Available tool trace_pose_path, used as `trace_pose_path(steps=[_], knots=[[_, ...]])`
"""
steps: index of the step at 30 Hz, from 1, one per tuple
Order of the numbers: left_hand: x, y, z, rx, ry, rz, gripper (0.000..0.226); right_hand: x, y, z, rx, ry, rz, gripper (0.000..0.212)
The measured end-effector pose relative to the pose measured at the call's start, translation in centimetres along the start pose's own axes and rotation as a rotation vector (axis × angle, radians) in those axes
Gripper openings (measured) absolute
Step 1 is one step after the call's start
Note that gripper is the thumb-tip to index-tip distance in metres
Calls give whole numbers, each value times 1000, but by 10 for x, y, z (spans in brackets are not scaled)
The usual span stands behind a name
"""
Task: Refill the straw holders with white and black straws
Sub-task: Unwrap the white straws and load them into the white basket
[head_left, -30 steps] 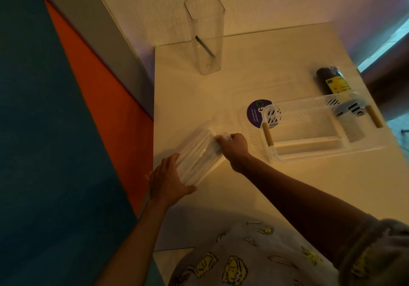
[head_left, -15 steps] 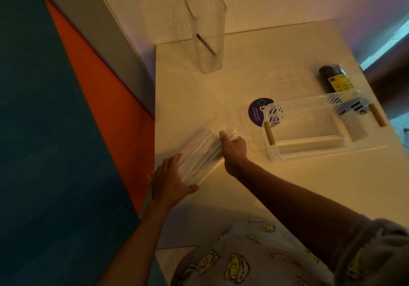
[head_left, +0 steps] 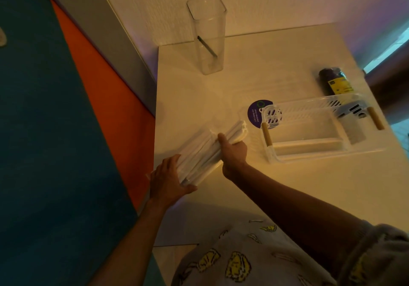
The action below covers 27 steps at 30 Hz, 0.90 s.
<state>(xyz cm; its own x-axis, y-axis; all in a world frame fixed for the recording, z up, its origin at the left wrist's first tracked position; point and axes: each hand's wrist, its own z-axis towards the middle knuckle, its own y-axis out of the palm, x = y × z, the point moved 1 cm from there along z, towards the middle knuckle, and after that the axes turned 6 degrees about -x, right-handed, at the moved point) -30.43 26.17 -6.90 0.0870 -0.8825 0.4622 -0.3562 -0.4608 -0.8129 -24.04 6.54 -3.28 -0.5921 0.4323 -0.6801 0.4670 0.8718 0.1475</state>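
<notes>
while my left hand [head_left: 168, 180] cups the near end and my right hand [head_left: 233, 150] grips mid-length, i judge the white straw bundle [head_left: 200, 152] light, slippery and loose, best held around its middle.

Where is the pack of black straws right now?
In the head view, the black straw pack lies untouched at the table's far right, just behind the white basket.

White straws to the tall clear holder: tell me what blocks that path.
Nothing visible does. Both hands grip the bundle of white straws at the table's near left; the bare tabletop lies between it and the tall clear holder, whose top is open. The white basket sits off to the right.
</notes>
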Motion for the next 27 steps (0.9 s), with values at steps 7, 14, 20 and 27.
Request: trace_pose_path(steps=[7, 14, 20, 27], knots=[[0, 4, -1, 0, -33, 86, 108, -45, -4, -6, 19, -365, -159, 15], [-2, 11, 3, -12, -26, 156, 115, -98, -7, -25, -72, -664, -319, 22], [1, 15, 8, -17, -39, 192, 120, -169, -31, -60, -266, -1083, -582, 24], [12, 16, 18, -20, -11, 240, 122, -219, -67, -52, -311, -1135, -1069, 27]])
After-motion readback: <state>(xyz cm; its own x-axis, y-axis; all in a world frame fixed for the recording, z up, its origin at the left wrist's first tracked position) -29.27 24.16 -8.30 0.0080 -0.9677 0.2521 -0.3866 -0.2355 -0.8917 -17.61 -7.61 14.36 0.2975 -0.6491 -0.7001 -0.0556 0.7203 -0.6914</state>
